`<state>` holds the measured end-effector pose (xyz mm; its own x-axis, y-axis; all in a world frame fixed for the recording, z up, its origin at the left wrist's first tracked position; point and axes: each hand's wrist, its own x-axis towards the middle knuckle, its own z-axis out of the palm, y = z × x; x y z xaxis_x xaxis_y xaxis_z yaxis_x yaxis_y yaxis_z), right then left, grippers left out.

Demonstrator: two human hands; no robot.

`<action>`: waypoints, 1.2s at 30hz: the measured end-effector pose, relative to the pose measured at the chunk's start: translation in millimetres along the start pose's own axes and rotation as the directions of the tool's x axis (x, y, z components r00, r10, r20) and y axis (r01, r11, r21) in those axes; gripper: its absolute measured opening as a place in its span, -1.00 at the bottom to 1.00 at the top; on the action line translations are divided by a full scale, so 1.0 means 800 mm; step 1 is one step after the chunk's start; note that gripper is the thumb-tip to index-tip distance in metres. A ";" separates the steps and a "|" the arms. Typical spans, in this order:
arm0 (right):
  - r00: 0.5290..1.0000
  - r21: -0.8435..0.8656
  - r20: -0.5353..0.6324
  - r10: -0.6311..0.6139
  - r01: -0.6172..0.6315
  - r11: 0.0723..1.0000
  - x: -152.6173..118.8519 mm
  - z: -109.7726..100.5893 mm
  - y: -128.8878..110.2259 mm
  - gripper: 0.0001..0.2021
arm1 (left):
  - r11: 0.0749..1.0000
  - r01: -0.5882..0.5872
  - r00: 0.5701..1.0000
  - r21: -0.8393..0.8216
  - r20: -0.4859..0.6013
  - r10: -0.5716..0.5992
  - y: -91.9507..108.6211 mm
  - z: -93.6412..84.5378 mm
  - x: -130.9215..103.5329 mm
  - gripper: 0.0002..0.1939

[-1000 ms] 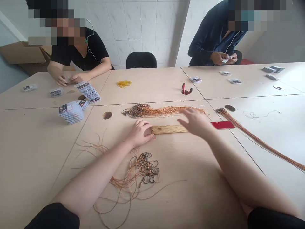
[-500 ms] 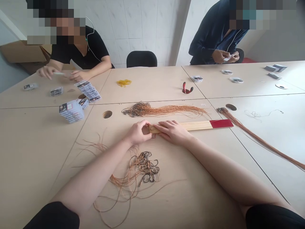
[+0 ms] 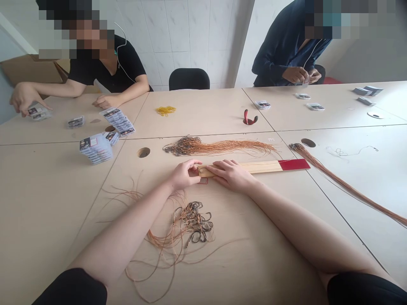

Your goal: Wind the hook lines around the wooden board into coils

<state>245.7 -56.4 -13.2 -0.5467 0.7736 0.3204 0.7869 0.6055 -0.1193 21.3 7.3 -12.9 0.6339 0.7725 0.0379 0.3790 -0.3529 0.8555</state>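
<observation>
The left hand [image 3: 185,174] has its grip closed on the left end of a wooden board [image 3: 264,167], on the counter [image 3: 254,262] beyond tangled corded hooks [image 3: 192,217]; the right hand [image 3: 233,176] lies across the board, its grip impossible to tell

Soft light pales the tabletop [image 3: 384,173] at right; we see faint shadow beside the right forearm [image 3: 292,224], wide-angle stretch and two pixelated heads [image 3: 85,34].
</observation>
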 end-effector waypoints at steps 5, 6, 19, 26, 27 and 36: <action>1.000 -0.030 -0.009 0.007 -0.008 1.000 -0.001 0.003 0.001 -0.59 | 0.999 -0.020 0.995 -0.046 0.094 0.025 0.004 -0.003 0.000 -0.58; 1.000 -0.038 -0.016 0.004 -0.005 0.999 -0.001 0.003 0.001 -0.59 | 0.999 -0.015 0.996 -0.044 0.089 0.019 0.005 -0.003 0.000 -0.58; 0.997 -0.147 -0.067 -0.026 0.016 0.989 -0.001 0.001 -0.003 -0.60 | 0.994 0.006 0.986 -0.109 0.167 0.012 0.010 -0.006 0.001 -0.76; 0.997 -0.154 -0.067 -0.027 0.017 0.988 0.000 0.001 -0.005 -0.60 | 0.983 0.013 0.977 -0.185 0.210 0.027 0.010 -0.007 0.003 -0.80; 0.997 -0.155 -0.066 -0.026 0.016 0.988 0.000 0.001 -0.005 -0.60 | 0.982 0.015 0.977 -0.190 0.212 0.026 0.010 -0.007 0.003 -0.80; 0.997 -0.158 -0.068 -0.034 0.023 0.987 0.000 0.000 -0.007 -0.61 | 0.985 0.010 0.980 -0.170 0.198 0.025 0.013 -0.009 0.002 -0.84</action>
<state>241.3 -59.6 -12.3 -0.5524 0.7382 0.3871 0.8096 0.5858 0.0381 21.9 8.5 -0.2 0.7640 0.6437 -0.0440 0.2646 -0.2504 0.9313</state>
